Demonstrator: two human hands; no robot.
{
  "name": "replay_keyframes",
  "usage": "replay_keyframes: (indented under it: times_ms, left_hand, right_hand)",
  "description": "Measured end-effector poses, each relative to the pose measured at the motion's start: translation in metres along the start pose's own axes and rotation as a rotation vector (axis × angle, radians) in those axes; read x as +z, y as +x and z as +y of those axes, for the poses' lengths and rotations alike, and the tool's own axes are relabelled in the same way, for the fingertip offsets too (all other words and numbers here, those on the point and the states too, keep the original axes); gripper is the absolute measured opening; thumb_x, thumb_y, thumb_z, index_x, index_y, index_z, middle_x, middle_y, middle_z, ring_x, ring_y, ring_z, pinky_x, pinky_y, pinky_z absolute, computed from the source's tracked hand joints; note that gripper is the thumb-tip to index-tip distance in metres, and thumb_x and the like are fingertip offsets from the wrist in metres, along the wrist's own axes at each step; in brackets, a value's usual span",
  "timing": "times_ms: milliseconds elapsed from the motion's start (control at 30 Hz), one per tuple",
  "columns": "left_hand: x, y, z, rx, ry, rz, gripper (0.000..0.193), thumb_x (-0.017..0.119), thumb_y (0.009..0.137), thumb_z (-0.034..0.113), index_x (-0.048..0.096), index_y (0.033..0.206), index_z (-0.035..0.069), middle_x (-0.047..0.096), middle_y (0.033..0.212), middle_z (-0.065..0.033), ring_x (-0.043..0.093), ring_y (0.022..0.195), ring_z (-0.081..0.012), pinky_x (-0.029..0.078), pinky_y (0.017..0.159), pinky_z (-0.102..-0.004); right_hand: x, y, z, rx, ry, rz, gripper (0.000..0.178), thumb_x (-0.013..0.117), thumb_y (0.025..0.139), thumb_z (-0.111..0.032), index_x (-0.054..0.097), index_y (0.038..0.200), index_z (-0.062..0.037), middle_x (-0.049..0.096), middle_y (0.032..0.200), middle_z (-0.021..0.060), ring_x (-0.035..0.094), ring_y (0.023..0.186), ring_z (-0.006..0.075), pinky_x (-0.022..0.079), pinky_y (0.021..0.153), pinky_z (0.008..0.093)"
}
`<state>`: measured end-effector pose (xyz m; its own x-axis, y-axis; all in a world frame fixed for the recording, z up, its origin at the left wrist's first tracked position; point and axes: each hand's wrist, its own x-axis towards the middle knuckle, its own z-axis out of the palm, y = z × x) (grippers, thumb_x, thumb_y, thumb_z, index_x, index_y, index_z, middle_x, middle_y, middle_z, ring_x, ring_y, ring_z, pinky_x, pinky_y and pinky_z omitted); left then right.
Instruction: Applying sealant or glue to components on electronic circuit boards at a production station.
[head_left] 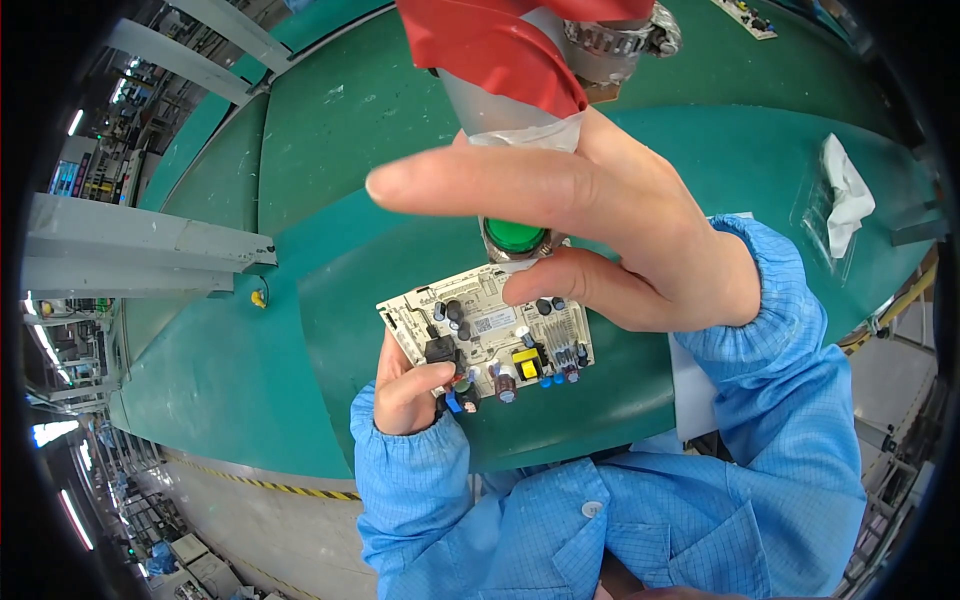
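Observation:
A cream circuit board point(493, 322) with capacitors, a black block and a yellow-and-black transformer is held slightly tilted above the green mat. My left hand point(402, 395) grips its lower left corner, thumb over the components. My right hand point(640, 225) is spread, index finger stretched leftward and thumb tip overlapping the board's upper edge; whether the thumb touches it, I cannot tell. Between that finger and thumb shows a round green button point(514, 236) in a metal ring. Behind the index finger stands a grey tube point(495, 105) wrapped in red material point(490, 45). My other right fingers are mostly hidden.
A metal hose clamp point(610, 40) sits beside the red wrap. On the green mat point(350, 250) lie a crumpled white tissue point(846, 195) with clear plastic at right and a small yellow piece point(259, 298) at left. Another circuit board point(748, 18) lies far right. A grey beam point(150, 245) juts in.

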<state>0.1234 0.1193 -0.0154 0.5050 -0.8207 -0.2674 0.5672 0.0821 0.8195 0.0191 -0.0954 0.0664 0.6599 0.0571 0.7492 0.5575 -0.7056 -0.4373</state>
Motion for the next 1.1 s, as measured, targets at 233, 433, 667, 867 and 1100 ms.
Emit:
replay_keyframes:
  times_ms: [233,433,667,867,1100]
  left_hand:
    - [-0.003,0.008,-0.002,-0.007,-0.153,0.09,0.067,0.051,0.068,-0.003,0.03,0.131,-0.001,0.046,0.127,-0.0194,0.049,0.115,-0.033,0.039,0.099,-0.0434]
    - [-0.01,0.008,-0.002,0.012,-0.336,0.046,0.065,0.048,0.071,-0.002,0.028,0.133,0.001,0.043,0.128,-0.0213,0.049,0.114,-0.0361,0.041,0.097,-0.0482]
    - [-0.008,0.006,-0.001,-0.003,-0.363,0.038,0.065,0.047,0.073,-0.001,0.025,0.134,0.002,0.044,0.127,-0.0209,0.05,0.112,-0.0363,0.043,0.095,-0.0488]
    - [-0.015,0.005,-0.003,0.012,-0.324,0.056,0.06,0.048,0.076,0.003,0.028,0.133,0.001,0.046,0.126,-0.0207,0.053,0.11,-0.034,0.046,0.092,-0.0458]
    - [-0.02,0.0,-0.004,-0.039,-0.333,0.107,0.053,0.049,0.081,0.011,0.034,0.129,-0.002,0.05,0.122,-0.0207,0.056,0.106,-0.0311,0.048,0.089,-0.0426]
  right_hand:
    - [-0.001,0.002,-0.003,0.051,0.048,-0.04,0.049,0.062,0.078,-0.014,0.046,0.122,0.0003,0.056,0.121,0.0149,0.057,0.103,0.0284,0.043,0.08,0.0341]
    - [0.003,-0.002,-0.011,0.064,0.039,-0.061,0.048,0.062,0.077,-0.019,0.052,0.12,-0.0014,0.057,0.12,0.0086,0.055,0.096,0.0253,0.041,0.085,0.0359]
    - [0.007,-0.001,-0.015,0.106,0.136,-0.05,0.042,0.061,0.077,-0.023,0.059,0.115,-0.0044,0.06,0.115,0.0037,0.051,0.094,0.0257,0.04,0.086,0.0373]
    - [0.005,-0.001,-0.012,0.101,0.08,-0.057,0.041,0.06,0.078,-0.024,0.059,0.114,-0.0056,0.061,0.113,0.0024,0.052,0.096,0.0262,0.041,0.086,0.0376]
    - [0.001,-0.002,-0.013,0.081,0.072,-0.088,0.041,0.059,0.079,-0.024,0.057,0.115,-0.0031,0.061,0.115,0.0045,0.052,0.096,0.0274,0.041,0.086,0.0373]
